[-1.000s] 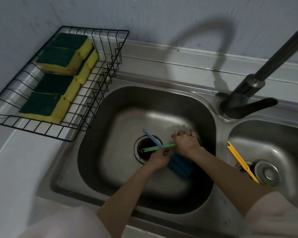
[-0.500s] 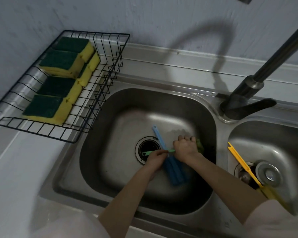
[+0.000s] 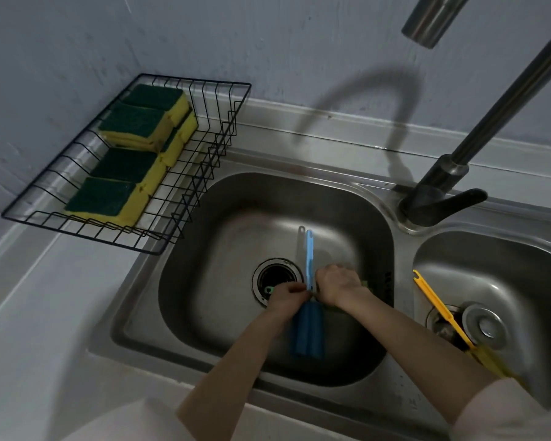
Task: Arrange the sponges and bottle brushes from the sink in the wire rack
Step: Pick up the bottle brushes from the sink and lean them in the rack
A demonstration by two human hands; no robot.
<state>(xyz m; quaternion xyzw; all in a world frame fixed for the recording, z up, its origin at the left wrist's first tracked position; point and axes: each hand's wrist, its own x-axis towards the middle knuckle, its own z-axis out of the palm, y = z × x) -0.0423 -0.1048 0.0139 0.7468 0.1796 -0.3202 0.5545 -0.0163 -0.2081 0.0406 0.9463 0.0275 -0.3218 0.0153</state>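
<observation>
In the left sink basin [image 3: 210,249], my left hand [image 3: 287,296] is closed around the neck of a blue bottle brush [image 3: 308,332]. Its light blue handle points away from me and its dark blue foam head points toward me. My right hand [image 3: 337,286], touching the left, is fisted on a green bottle brush [image 3: 365,284], which it mostly hides. The green handle tip pokes out over the drain [image 3: 275,272]. A yellow bottle brush [image 3: 439,313] lies in the right basin. Several green-and-yellow sponges [image 3: 109,198] sit in the black wire rack [image 3: 204,84] at the left.
The rack's right half holds nothing but wire. A dark faucet [image 3: 439,192] with a side lever stands between the basins, and its spout [image 3: 433,17] hangs overhead. The right basin has a metal drain stopper [image 3: 484,323]. A white counter [image 3: 45,313] runs along the left.
The blue brush has turned so that its handle swings from pointing far-left to straight away from me. The green handle has slid under my left hand. Both hands stay at the drain.
</observation>
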